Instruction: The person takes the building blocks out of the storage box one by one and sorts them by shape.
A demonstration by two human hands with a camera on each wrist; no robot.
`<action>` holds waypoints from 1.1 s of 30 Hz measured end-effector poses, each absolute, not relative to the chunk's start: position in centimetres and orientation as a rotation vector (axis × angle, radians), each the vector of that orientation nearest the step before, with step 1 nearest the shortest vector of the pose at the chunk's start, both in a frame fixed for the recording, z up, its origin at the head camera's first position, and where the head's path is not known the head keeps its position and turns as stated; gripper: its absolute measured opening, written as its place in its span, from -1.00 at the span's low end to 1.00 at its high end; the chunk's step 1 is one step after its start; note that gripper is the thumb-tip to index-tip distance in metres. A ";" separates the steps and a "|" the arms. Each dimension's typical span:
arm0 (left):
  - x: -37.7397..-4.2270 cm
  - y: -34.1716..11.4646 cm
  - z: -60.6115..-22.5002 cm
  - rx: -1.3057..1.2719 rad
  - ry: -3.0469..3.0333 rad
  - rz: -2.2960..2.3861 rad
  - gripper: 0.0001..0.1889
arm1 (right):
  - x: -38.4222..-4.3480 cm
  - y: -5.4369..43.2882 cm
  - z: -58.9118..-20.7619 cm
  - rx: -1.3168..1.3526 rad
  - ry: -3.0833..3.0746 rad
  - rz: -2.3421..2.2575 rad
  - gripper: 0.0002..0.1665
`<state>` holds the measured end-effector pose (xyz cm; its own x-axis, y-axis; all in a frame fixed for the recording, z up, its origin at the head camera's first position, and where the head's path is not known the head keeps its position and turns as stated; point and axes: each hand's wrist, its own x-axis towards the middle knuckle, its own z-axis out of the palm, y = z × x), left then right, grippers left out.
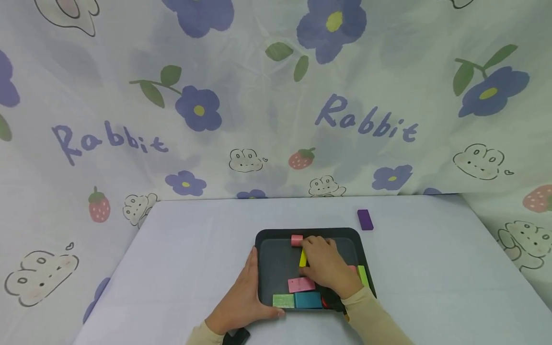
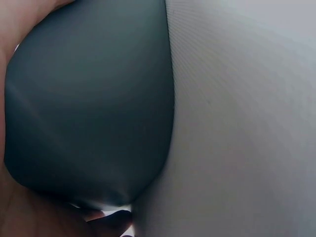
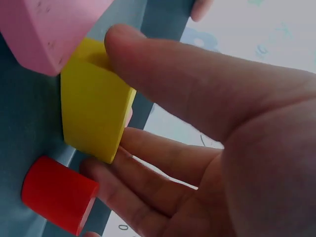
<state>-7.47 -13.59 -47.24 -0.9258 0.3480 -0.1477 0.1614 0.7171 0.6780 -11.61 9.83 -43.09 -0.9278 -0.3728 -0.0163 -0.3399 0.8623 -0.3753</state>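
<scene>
A dark tray [image 1: 276,258] holds several coloured blocks. My left hand [image 1: 247,292] rests along its left side with straight fingers, the thumb by the front edge; dark tray wall [image 2: 94,103] fills much of the left wrist view. Inside the tray my right hand [image 1: 329,266] pinches a yellow block [image 3: 94,103], thumb at one end and fingertips at the other. Beside it lie a pink block [image 1: 301,284] and, in the right wrist view, a red cylinder [image 3: 59,195]. Near the tray's far wall sits a small pink-red block [image 1: 296,240].
Along the tray's front wall are a green block [image 1: 283,301] and a blue block [image 1: 308,300]. A lime block [image 1: 363,276] lines the right wall. On the white table [image 1: 194,254] beyond the tray lies a purple block [image 1: 365,220]. A patterned curtain [image 1: 267,120] hangs behind.
</scene>
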 end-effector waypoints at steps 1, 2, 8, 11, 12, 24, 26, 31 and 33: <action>-7.5 -13.6 -47.2 0.407 2.661 1.016 0.61 | -11.6 9.8 -43.1 -0.567 2.948 -0.567 -0.27; -7.5 -13.6 -47.2 0.407 2.661 1.018 0.61 | -11.7 9.8 -43.1 -0.570 2.949 -0.569 -0.28; -7.5 -13.6 -47.2 0.404 2.664 1.020 0.62 | -11.9 9.9 -43.0 -0.602 2.951 -0.605 -0.29; -7.5 -13.6 -47.2 0.399 2.667 1.020 0.62 | -11.9 10.0 -42.7 -0.593 2.949 -0.643 -0.30; -7.5 -13.6 -47.2 0.398 2.667 1.018 0.62 | -11.9 10.1 -42.6 -0.585 2.947 -0.653 -0.30; -7.4 -13.5 -47.2 0.397 2.663 1.021 0.63 | -12.2 11.8 -41.3 -0.520 2.959 -0.789 -0.26; -7.4 -13.5 -47.2 0.398 2.662 1.023 0.63 | -12.3 12.1 -41.1 -0.499 2.971 -0.805 -0.25; -7.5 -13.5 -47.1 0.408 2.668 1.030 0.63 | -12.4 12.8 -40.5 -0.425 2.983 -0.856 -0.21; -7.4 -13.4 -47.0 0.403 2.666 1.026 0.63 | -12.5 13.2 -40.4 -0.407 2.977 -0.884 -0.20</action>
